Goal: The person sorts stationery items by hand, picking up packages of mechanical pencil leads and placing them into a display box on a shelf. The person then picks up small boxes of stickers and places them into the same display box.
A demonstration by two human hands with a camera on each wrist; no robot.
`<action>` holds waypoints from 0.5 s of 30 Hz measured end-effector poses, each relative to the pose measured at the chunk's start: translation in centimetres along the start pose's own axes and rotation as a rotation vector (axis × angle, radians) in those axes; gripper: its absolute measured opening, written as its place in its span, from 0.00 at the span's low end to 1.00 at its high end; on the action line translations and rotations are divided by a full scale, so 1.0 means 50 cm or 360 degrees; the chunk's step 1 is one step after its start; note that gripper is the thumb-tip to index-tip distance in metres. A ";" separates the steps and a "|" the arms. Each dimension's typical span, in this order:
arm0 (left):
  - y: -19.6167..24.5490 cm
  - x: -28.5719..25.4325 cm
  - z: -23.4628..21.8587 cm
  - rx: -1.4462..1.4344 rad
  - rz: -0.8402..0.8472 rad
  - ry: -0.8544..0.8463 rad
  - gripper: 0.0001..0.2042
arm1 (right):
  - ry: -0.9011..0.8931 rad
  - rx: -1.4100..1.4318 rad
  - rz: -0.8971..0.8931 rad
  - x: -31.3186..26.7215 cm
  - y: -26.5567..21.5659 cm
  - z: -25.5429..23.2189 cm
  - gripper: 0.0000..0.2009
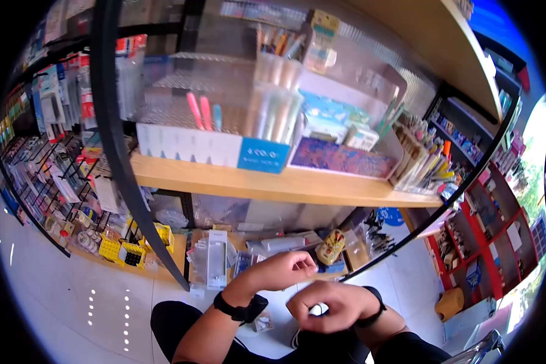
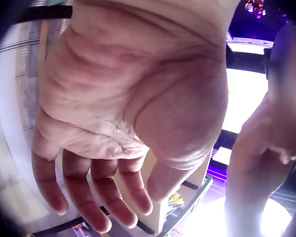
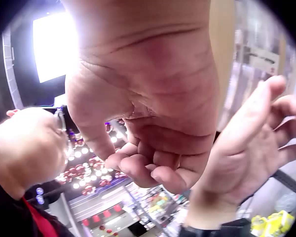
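Head view: hands (image 1: 312, 291) near shelf (image 1: 273, 185)

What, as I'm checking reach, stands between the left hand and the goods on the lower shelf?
Nothing visible does. The left hand hangs open just in front of the goods on the lower shelf, with a free gap between. The black bar crosses further left, off that line, and the right hand sits lower, nearer the body.

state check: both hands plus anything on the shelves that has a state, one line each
left hand: open, palm bare, fingers relaxed, holds nothing
right hand: fingers curled in toward the palm, nothing visible in them
pen display box: upright on the wooden shelf, pens standing in it
yellow bins: on the lower ledge, contents too small to tell
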State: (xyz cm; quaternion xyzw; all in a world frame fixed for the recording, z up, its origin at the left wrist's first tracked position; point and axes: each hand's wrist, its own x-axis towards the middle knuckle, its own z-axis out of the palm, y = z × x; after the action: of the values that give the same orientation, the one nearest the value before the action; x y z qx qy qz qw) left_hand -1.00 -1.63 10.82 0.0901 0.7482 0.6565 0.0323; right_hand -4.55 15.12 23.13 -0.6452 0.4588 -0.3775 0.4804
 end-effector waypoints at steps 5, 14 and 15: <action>-0.164 0.019 -0.026 0.0328 0.0225 -0.0133 0.09 | 0.0333 0.0379 0.0119 -0.079 0.275 -0.095 0.19; -0.226 0.038 -0.026 -0.0078 -0.0735 0.0279 0.10 | 0.0669 0.0007 0.0487 -0.187 0.418 -0.215 0.20; -0.229 0.045 -0.021 -0.0021 -0.0786 0.0334 0.10 | 0.0677 -0.0043 0.0403 -0.192 0.427 -0.225 0.23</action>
State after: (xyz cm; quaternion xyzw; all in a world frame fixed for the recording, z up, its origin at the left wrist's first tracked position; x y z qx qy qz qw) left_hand -4.42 -3.67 -0.19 -0.1639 0.7425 0.6394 0.1143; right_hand -22.71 18.69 4.92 -0.4949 0.6318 -0.4353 0.4079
